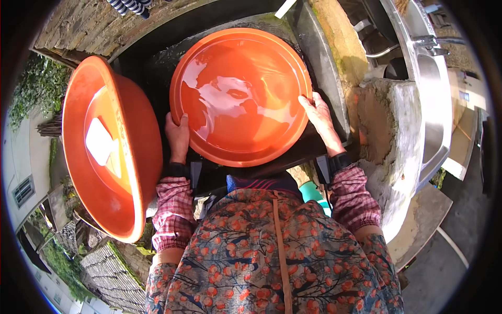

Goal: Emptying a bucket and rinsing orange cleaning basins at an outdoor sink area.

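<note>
A round orange plastic basin (241, 159) with clear, shining water in it is before me, over a dark stone wash trough (321, 74). My left hand (179, 135) grips its left rim, thumb on top of the edge. On the right side my right hand (319, 117) holds the rim, the thumb over the lip and the other fingers partly hidden. A second, deeper orange plastic basin (147, 129) stands tilted on its side at the left, its opening turned outward; bright white patches show inside it. Neither hand touches that one.
To the right runs a rough concrete and brick ledge (376, 117), with a stainless steel sink (435, 117) and its faucet (431, 41) beyond. A stone wall (86, 31) rises behind the trough. Striped cloth (131, 6) hangs at the top. Tiled roofs (113, 274) lie below left.
</note>
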A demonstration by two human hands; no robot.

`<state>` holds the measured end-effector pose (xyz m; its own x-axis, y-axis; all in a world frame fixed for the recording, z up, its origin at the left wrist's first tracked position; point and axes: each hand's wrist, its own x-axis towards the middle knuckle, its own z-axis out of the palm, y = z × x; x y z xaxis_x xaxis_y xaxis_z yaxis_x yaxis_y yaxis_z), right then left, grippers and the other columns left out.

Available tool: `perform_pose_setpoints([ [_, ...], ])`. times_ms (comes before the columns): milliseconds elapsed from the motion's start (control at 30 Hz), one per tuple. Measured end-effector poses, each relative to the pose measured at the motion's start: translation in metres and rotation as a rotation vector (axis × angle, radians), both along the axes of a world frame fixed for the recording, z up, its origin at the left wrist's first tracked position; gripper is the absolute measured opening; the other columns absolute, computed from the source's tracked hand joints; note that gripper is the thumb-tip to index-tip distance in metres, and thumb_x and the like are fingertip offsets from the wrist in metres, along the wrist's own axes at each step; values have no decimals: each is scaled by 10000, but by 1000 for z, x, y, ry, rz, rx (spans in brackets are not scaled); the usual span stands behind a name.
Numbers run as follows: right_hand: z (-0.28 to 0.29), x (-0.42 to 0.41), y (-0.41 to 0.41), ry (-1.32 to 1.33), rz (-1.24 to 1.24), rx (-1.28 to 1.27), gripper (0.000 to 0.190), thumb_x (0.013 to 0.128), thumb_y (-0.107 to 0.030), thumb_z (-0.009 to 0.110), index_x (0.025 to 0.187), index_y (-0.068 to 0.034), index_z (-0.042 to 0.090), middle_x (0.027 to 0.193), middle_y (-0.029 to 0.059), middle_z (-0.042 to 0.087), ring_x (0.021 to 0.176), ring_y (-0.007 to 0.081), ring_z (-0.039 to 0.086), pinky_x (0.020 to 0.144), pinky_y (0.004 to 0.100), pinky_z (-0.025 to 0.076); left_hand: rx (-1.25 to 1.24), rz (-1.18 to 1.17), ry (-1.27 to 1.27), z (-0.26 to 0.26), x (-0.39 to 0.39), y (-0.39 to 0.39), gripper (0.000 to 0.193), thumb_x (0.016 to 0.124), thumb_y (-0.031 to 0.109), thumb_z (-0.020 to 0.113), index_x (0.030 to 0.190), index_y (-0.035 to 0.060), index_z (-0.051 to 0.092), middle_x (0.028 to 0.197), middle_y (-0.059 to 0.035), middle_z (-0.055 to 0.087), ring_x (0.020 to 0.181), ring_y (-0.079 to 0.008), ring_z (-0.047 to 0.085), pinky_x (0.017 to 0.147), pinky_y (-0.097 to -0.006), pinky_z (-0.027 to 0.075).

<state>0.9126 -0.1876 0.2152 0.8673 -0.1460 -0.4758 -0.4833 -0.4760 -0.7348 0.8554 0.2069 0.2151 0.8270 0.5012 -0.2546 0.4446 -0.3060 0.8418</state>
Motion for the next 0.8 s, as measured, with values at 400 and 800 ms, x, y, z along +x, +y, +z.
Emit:
perform_pose_setpoints([
  [400,22,55,56,-596,472,-784,654,737,-205,671,1308,-80,379,1292,138,419,1243,312,361,995,438,321,-76,80,-74,-4,0,-7,396,811,39,603,1180,-6,466,1027,-127,616,920,-212,600,826,-317,469],
  [800,28,36,60,-438,658,-543,402,772,-108,573,1167,-71,514,1201,147,468,1130,356,432,934,472,356,-196,55,-53,-7,-2,-5,330,824,10,565,1146,14,495,1001,-102,626,911,-197,602,819,-308,470],
])
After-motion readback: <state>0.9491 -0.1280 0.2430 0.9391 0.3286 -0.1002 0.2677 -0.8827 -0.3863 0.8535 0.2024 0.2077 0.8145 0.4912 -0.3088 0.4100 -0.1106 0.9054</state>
